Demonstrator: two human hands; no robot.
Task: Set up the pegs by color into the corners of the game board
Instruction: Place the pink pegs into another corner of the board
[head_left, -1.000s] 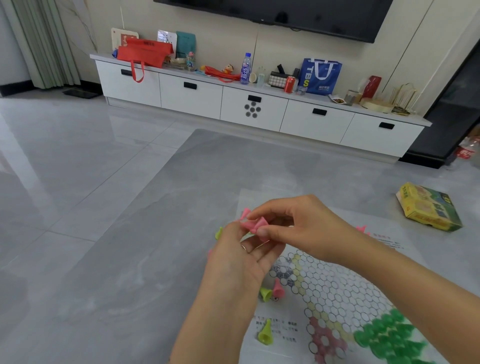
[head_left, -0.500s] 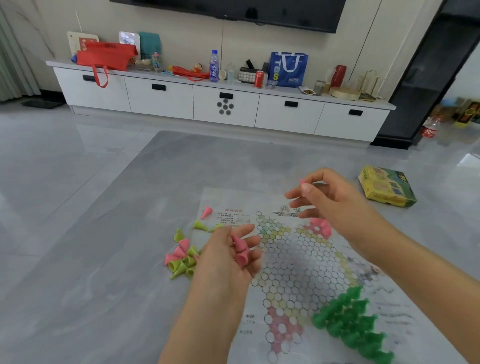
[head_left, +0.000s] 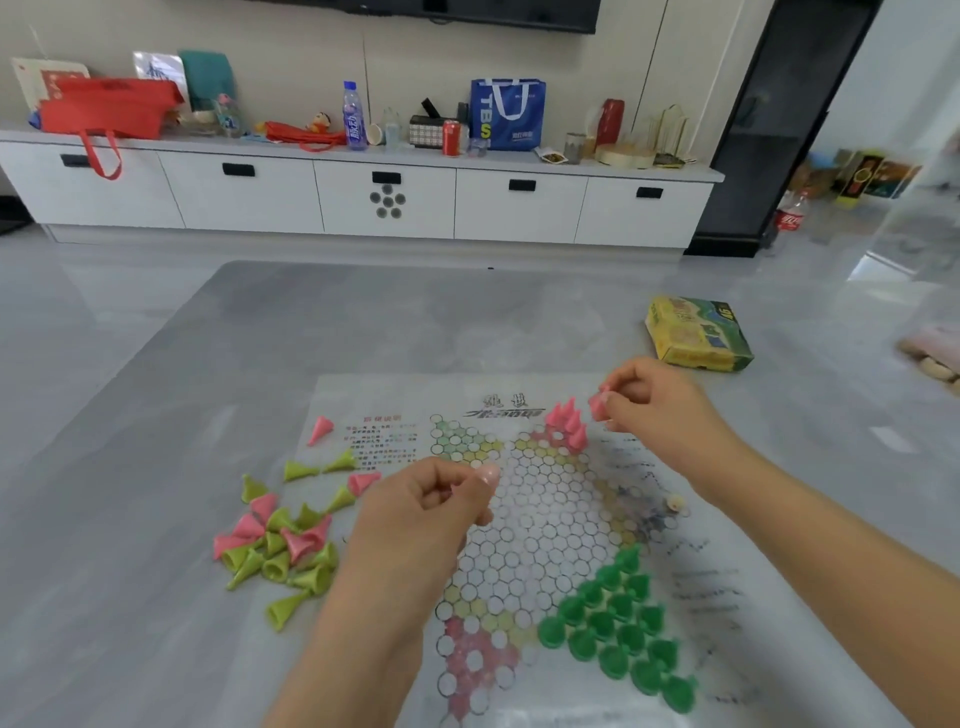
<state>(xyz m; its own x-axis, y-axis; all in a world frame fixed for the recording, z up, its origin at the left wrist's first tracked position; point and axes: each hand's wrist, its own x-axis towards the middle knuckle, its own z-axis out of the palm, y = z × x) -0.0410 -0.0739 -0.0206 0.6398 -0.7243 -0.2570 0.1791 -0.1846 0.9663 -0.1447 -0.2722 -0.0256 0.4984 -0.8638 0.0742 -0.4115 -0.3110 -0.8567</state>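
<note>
1. Head view: right hand (head_left: 657, 402) pinching a pink peg (head_left: 597, 406) just beside the pink cluster (head_left: 567, 423) standing in the far corner of the game board (head_left: 545, 519); likely next for that corner.
2. Left hand (head_left: 434, 506) curled over mid-board, pink showing between fingers; probably spare pegs held as feed stock, count unclear.
3. Green pegs (head_left: 618, 623) upright, filling the near-right corner; looks done.
4. Loose pile (head_left: 280, 545) of pink and yellow-green pegs lying tipped on the bench (head_left: 156, 467), left of board; still unsorted.
5. Game box (head_left: 698, 335) parked far right.
</note>
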